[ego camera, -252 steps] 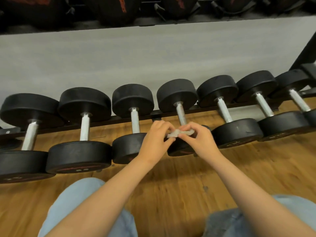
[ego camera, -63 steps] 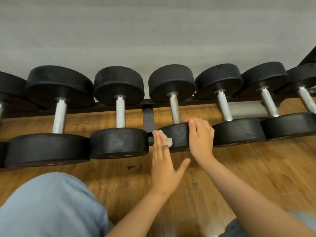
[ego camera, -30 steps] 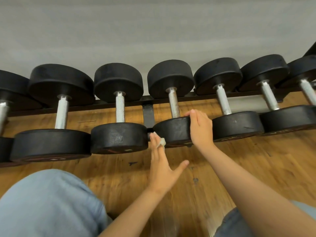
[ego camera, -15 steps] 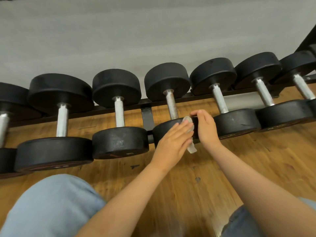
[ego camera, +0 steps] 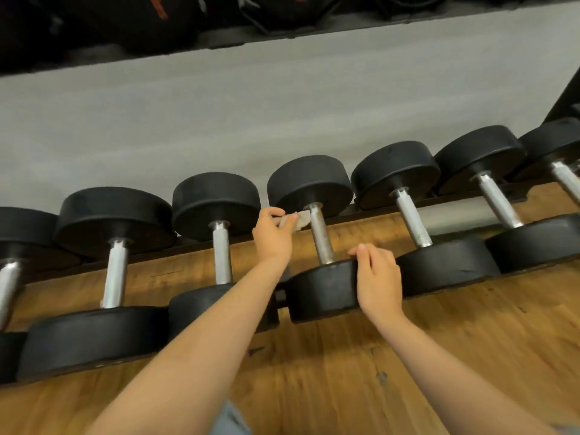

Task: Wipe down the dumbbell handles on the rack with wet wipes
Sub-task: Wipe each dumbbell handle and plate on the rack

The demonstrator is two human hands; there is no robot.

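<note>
The left hand (ego camera: 272, 237), the nearer one, pinches the wet wipe (ego camera: 299, 219) in its fingers (ego camera: 276, 212) just left of the rusty dumbbell handle's (ego camera: 320, 238) far end — its axis runs away from the person on the rack (ego camera: 345, 216) — while the right hand (ego camera: 378, 281) grips the near head (ego camera: 323, 291).

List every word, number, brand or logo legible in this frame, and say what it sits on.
No text here can be read in full.
Red lettering on the black bag at the top: cut off and blurred, unreadable.
Faint marks on the near head of the large dumbbell at left: too small to read.
</note>
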